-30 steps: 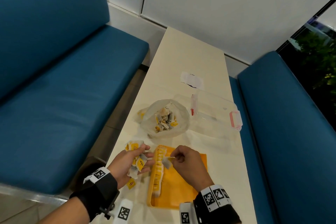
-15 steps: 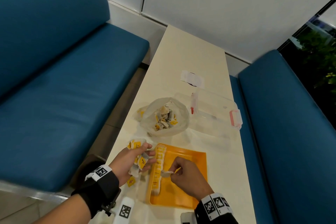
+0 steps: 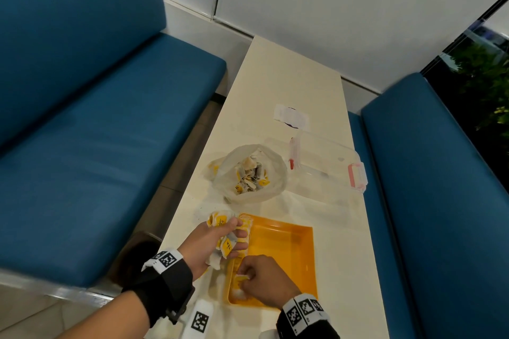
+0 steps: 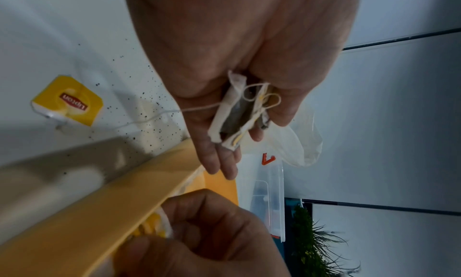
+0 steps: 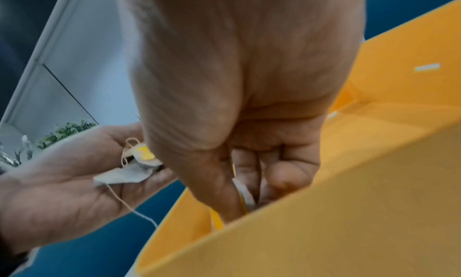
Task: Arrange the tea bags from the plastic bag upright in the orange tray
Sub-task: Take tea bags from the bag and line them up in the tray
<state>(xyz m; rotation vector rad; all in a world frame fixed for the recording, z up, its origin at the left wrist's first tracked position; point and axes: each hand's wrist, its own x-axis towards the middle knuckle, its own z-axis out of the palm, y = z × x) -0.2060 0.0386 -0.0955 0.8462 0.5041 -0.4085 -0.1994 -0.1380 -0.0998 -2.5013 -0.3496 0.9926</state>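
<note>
Head view: plastic bag [image 3: 254,173] and a clear container [image 3: 327,166] lie beyond the orange tray [image 3: 286,250] on the table [image 3: 292,82]. Left hand [image 3: 212,239] clutches a bunch of tea bags [image 3: 224,231]. Left wrist view: a loose tag [image 4: 67,102] lies beside the tray. Right wrist view: right hand [image 5: 239,96], grip narrow, pinches one tea bag [image 5: 245,194] inside the tray.

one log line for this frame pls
left hand: holds tea bags | right hand: pinches tea bag at orange tray left wall

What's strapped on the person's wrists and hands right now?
Both hands, left hand and right hand, are bare, no gloves. Each wrist wears a black band with a buckle strap, carrying white tags printed with square black-and-white coded markers. No sleeves show.
</note>
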